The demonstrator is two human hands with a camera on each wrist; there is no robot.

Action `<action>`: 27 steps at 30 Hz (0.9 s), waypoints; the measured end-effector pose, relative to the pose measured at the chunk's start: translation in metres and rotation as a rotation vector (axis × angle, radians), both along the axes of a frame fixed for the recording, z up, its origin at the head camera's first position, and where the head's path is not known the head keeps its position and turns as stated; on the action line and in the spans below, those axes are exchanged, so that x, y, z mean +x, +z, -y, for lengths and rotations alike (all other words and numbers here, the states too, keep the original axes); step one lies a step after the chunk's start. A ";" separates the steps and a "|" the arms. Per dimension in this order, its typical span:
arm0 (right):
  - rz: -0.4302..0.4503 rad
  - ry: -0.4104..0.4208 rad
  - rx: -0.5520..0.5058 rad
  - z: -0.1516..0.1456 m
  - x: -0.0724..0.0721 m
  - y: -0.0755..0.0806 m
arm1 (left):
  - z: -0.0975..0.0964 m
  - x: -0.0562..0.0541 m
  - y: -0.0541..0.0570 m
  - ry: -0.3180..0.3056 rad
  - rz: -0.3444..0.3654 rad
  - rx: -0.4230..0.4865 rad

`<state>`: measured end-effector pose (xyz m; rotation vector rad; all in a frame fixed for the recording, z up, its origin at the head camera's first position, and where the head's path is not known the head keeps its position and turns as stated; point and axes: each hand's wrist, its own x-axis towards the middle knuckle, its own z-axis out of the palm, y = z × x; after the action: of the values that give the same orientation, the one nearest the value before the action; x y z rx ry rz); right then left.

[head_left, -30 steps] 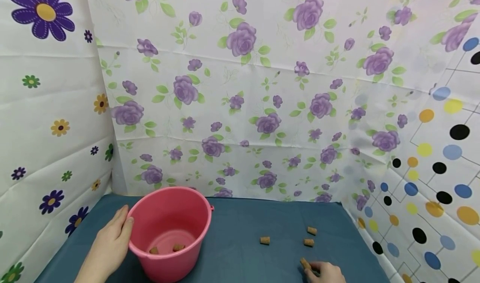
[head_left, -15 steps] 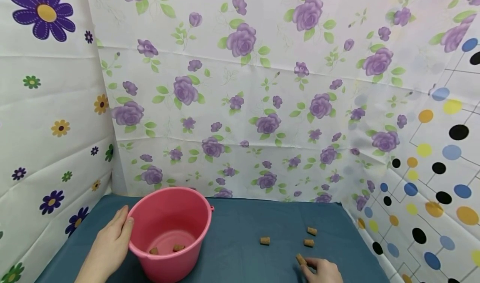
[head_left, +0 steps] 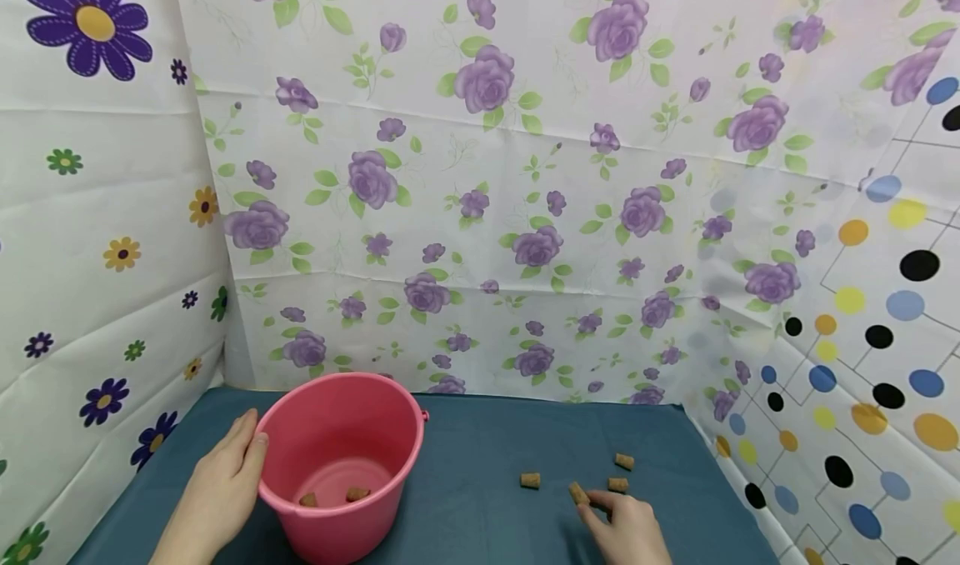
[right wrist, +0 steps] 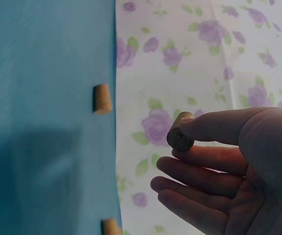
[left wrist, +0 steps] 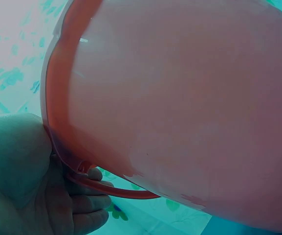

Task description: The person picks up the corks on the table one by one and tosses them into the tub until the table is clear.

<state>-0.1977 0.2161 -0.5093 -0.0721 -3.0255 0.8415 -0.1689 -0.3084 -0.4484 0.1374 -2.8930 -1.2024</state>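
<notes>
A pink bucket (head_left: 337, 465) stands on the teal cloth at left, two cork stoppers (head_left: 357, 494) lying inside. My left hand (head_left: 217, 486) rests against the bucket's left rim, thumb tip near the edge. In the left wrist view its loosely extended fingers (left wrist: 92, 220) lie beside the handle (left wrist: 126, 192). My right hand (head_left: 626, 527) pinches a cork stopper (head_left: 577, 493) between thumb and fingers, right of the bucket; the right wrist view shows this cork (right wrist: 181, 132) at the thumb tip, with the other fingers extended.
Three more cork stoppers lie on the cloth (head_left: 480, 440): one (head_left: 530, 481) left of my right hand, one (head_left: 617, 484) just behind it, another (head_left: 624, 462) farther back. Patterned sheets form walls at left (head_left: 112, 315), back (head_left: 480, 340) and right (head_left: 847, 382).
My right hand has moved left and away from me, carrying the pinched cork stopper off its former spot. My left hand and the bucket stay where they were.
</notes>
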 end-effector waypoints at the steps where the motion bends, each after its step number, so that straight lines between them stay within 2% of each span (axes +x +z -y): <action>1: -0.005 -0.002 -0.001 0.003 0.000 0.002 | 0.000 0.000 0.000 0.000 -0.002 0.001; 8: -0.066 0.006 -0.026 0.019 -0.003 0.015 | 0.000 0.001 0.000 -0.001 -0.010 0.003; 17: -0.121 0.081 -0.163 0.042 -0.008 0.028 | 0.001 0.000 -0.001 -0.004 -0.013 0.007; 27: -0.169 0.137 -0.197 0.071 -0.010 0.038 | 0.002 0.001 -0.002 -0.004 -0.019 0.005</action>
<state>-0.2081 0.1448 -0.4711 0.1978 -2.8076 1.0943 -0.1684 -0.3100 -0.4504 0.1192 -2.8754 -1.2043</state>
